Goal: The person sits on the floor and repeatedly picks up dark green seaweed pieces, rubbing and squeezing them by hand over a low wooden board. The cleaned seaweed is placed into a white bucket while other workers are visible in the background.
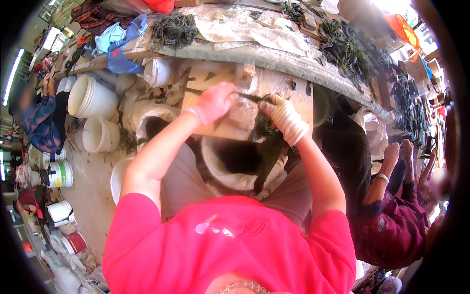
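My left hand (217, 103), in a pinkish thin glove, pinches the left end of a narrow dark strip of seaweed (249, 97). The strip is stretched over a pale wooden board (226, 77). At its right end, my right hand (281, 114), in a white knitted glove, grips the strip. More dark seaweed (272, 156) hangs below my right hand over the board's near edge. Small dark scraps lie on the board. A worn block (242, 114) sits on it between my hands. Between my knees stands a lined bucket (235, 182) with a dark inside.
Beyond the board runs a long bench (253, 55) with seaweed heaps (345, 51) and cloths. White buckets (90, 97) stand on the left floor. A lined container (156, 114) is beside the board. A co-worker (393, 220) sits close on the right; another person (42, 121) is far left.
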`<state>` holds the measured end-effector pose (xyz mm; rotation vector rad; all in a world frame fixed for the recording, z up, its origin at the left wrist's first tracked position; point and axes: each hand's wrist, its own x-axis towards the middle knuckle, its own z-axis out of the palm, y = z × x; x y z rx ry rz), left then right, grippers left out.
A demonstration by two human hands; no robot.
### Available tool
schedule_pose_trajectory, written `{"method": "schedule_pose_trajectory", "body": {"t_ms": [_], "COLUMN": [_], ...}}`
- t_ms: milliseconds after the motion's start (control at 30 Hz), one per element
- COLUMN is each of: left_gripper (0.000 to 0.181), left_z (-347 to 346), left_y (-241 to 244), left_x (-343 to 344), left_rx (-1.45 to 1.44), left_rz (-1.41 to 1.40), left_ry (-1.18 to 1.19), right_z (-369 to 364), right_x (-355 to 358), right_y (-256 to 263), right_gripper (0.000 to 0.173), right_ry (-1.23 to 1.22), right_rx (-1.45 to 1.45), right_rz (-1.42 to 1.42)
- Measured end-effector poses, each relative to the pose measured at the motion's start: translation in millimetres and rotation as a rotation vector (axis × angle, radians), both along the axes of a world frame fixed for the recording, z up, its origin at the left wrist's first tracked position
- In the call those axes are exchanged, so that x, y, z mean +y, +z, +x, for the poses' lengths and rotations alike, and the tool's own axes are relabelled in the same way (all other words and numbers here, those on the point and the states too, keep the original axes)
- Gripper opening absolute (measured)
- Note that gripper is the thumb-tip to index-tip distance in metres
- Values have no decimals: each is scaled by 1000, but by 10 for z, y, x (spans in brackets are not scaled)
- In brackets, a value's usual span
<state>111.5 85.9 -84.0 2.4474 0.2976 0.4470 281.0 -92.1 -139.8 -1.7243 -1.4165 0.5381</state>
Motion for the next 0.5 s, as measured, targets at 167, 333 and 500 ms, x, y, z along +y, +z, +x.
{"method": "schedule_pose_trajectory", "body": {"t_ms": [167, 333, 500], "left_gripper": [18, 32, 35], "left_z": [305, -242, -426], "left_y": [-466, -220, 119], "left_x": [107, -43, -547], "left_rx": [477, 639, 239], "left_rz": [321, 16, -197], "left_ry": [43, 173, -81], "right_z": [96, 192, -345], "right_x": [238, -99, -105], "right_y": [-219, -436, 496], "right_gripper": [17, 27, 34], "right_ry": [-96, -50, -8], "right_rx": [-694, 36, 632], "right_rz": [-225, -92, -52]}}
